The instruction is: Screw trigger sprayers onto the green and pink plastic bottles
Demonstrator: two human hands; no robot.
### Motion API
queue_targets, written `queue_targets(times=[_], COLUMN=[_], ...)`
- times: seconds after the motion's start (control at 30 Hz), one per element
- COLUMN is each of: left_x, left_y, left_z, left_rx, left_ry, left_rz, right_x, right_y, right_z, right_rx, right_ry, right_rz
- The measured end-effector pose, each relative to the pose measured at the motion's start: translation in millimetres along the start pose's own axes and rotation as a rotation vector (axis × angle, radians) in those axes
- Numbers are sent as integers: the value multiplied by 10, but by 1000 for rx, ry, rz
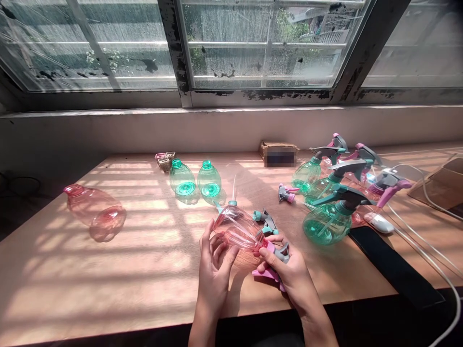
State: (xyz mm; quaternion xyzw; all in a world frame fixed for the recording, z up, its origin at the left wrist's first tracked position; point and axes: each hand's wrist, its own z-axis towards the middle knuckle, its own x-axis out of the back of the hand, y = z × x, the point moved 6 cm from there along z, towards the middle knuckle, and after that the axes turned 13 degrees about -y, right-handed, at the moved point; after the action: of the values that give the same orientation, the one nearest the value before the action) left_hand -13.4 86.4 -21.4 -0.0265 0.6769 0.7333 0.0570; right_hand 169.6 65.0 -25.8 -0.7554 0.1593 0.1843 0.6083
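A clear pink spray bottle [238, 229] lies sideways between my hands, just above the table. My left hand [217, 270] grips its rounded base end, fingers around the side and thumb near the bottom. At the neck, my right hand [285, 270] is closed on the pink collar of the grey and pink trigger sprayer [269, 274]. The sprayer sits at the bottle's mouth, and its tube runs inside. Behind the bottle is a teal and grey sprayer head with an upright tube [234, 190]. Another teal and grey sprayer head [266, 221] lies just beyond my right hand.
Two green bottles without sprayers [209, 180] stand toward the back. A pink bottle [96, 209] lies at left. Several bottles with sprayers [327, 224] cluster at right, near a loose sprayer head [286, 193], a white mouse [379, 222], a black strip [394, 265] and white cables.
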Motion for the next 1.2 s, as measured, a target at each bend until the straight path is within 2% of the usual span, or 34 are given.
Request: queue_targets(times=[0.13, 0.2, 0.3, 0.37, 0.43, 0.53, 0.6, 0.63, 0.73, 0.83, 0.93, 1.0, 1.07, 1.13, 1.2], left_x=[-68, -100, -71, 18, 151, 309, 360, 377, 416, 444, 412, 343, 286, 274, 303], left_y=[94, 177, 296, 360, 420, 522, 611, 655, 764, 876, 1065, 1181, 1224, 1173, 1032], left_z=[-12, -29, -82, -140, -222, -350, -413, -435, -453, -460, -565, -640, -662, -631, -579], left_rx=[4, -29, -71, -42, 32, 175, 232, 242, 189, -20, -295, -374, -325, -180, 26], left_ry=[-56, -43, 39, 113, 204, 296, 332, 349, 366, 339, 324, 282, 220, 167, 135], left_rz=[-64, -72, -60, -62, -103, -236, -310, -330, -310, -216, -88, -23, -32, -82, -146], right_x=[-22, -13, 5, -36, -136, -325, -432, -473, -508, -517, -596, -571, -449, -334, -338], right_y=[32, 43, 16, -66, -195, -387, -448, -448, -341, -108, 16, 11, -66, -217, -402], right_z=[39, 45, 13, -52, -167, -377, -457, -466, -377, -265, -262, -289, -328, -401, -512], right_rx=[34, 59, 117, 220, 388, 632, 686, 669, 464, 141, -21, -17, 83, 254, 461], right_ry=[-12, -17, -48, -115, -200, -298, -361, -388, -368, -311, -372, -368, -267, -160, -140], right_rz=[20, -9, -240, -496, -738, -941, -930, -879, -590, -190, 47, 76, -5, -220, -504])
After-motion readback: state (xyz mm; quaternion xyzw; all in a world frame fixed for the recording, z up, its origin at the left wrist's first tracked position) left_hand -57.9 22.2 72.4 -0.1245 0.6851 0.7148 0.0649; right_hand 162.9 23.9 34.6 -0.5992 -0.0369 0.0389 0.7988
